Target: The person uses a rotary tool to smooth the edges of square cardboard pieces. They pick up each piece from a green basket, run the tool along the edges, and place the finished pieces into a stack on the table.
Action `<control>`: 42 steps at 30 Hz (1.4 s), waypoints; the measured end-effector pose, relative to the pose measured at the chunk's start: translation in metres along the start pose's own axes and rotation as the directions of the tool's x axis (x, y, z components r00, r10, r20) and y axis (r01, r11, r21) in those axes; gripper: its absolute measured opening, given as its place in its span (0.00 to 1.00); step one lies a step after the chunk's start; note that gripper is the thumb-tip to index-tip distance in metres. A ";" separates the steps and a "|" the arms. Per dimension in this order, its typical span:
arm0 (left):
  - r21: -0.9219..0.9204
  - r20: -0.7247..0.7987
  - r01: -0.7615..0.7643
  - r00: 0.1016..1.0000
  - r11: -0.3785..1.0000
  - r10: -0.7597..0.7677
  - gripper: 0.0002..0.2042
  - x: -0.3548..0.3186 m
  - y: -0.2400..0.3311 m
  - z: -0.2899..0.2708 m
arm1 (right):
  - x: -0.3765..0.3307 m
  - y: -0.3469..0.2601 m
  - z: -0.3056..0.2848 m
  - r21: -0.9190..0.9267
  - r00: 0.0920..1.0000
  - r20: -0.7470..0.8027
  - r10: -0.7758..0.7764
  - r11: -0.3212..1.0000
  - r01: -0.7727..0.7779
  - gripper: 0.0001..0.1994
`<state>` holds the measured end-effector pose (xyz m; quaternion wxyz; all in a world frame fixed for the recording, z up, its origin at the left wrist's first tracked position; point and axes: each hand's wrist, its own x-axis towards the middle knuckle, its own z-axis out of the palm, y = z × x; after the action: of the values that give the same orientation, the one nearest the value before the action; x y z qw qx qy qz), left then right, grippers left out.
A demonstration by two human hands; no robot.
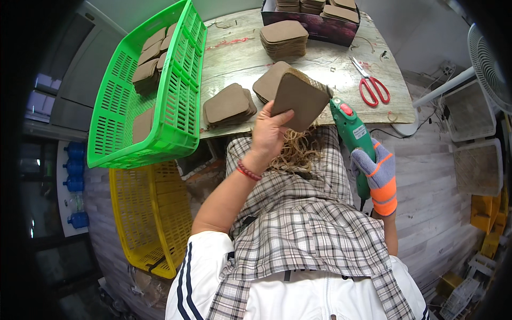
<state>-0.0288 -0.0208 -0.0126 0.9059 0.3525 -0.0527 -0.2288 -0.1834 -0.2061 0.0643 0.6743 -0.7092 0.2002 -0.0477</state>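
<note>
My left hand (270, 130) is bare and pinches a brown rounded-corner pad (300, 101) by its lower left edge, tilted above the table's near edge. In a grey and orange glove, my right hand (377, 173) grips a green handheld electric cutter (353, 128) with a red button. The cutter's head meets or nearly meets the pad's right corner; contact is hard to tell. Behind the held pad lies another brown pad stack (266, 84). Left of it sits a low, uneven pile of pads (228, 105). Stringy brown trimmings (297, 154) lie on my checked apron.
A green crate (176, 114) with pads stands at the table's left, above a yellow crate (152, 213). Farther back are a tall pad stack (284, 40) and a dark box (314, 25) of pads. Red-handled scissors (373, 90) lie at right, near a fan (488, 64).
</note>
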 end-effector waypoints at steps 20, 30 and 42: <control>0.672 0.116 0.127 0.955 0.729 -0.273 0.12 -0.005 0.074 -0.032 | 0.004 0.006 0.010 -0.096 0.981 0.179 0.072 0.994 -0.055 0.19; 0.690 0.078 -0.026 0.996 0.723 -0.038 0.10 0.002 0.114 -0.024 | 0.002 0.002 0.015 -0.140 0.945 0.297 0.137 0.985 -0.099 0.19; 0.794 0.164 0.049 0.943 0.606 -0.291 0.09 -0.001 0.095 -0.015 | -0.001 0.009 0.023 -0.176 0.945 0.313 0.096 0.983 -0.041 0.21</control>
<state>0.0098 0.0503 0.0396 0.6199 0.6776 -0.2386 -0.3157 -0.1787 -0.1838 0.0535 0.6371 -0.7542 0.1160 0.1086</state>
